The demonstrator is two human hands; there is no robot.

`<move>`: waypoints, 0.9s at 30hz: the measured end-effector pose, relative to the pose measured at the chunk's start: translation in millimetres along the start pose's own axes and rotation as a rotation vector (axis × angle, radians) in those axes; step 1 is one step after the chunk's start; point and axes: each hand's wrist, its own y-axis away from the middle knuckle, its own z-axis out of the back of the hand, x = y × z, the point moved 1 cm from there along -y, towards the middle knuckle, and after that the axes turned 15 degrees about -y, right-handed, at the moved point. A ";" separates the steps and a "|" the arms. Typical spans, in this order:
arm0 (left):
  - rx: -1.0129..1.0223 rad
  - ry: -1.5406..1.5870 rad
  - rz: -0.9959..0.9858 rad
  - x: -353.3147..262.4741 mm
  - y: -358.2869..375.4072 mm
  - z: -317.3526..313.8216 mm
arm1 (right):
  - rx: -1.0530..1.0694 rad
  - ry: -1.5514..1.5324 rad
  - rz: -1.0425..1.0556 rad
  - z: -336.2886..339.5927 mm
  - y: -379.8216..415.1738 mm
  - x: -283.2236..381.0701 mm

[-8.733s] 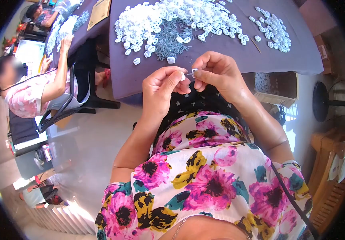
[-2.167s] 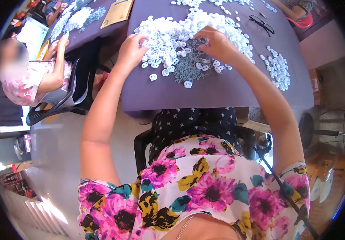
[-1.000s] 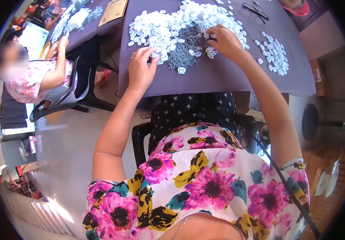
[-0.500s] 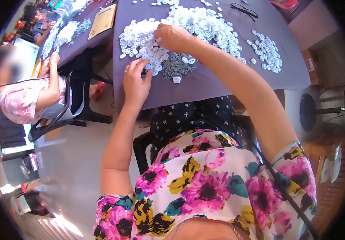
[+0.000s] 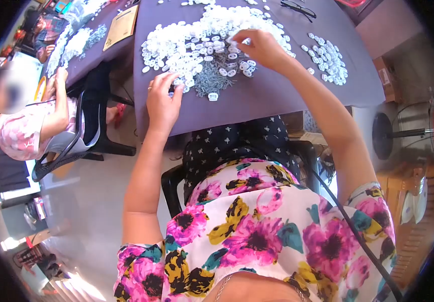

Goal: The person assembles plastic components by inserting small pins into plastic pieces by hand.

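Observation:
A heap of small white oval plastic pieces with paired slots (image 5: 164, 48) spreads over the dark cloth-covered table. In front of it lies a pile of small grey screws or pins (image 5: 209, 80), with one white piece (image 5: 213, 96) at its near edge. My left hand (image 5: 162, 100) rests left of the grey pile, its thumb and fingers curled around a small white plastic piece. Above the right part of the heap, my right hand (image 5: 265, 48) has its fingertips pinched together; what they hold, if anything, is too blurred to make out.
A smaller group of white pieces (image 5: 330, 63) lies on the right, with eyeglasses (image 5: 298, 9) behind. To the left, another person (image 5: 30, 121) sits at an adjoining table that bears more white and grey parts and a brown envelope (image 5: 120, 28). A black fan stand (image 5: 383, 133) stands at right.
My right hand has moved right and a little nearer across the heap. Several white pieces now lie loose at the right of the grey pile. My left hand stays about where it was.

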 end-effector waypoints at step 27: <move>0.499 1.119 -0.838 -203.5 -21.1 199.0 | -0.198 0.064 0.132 26.5 13.5 -27.9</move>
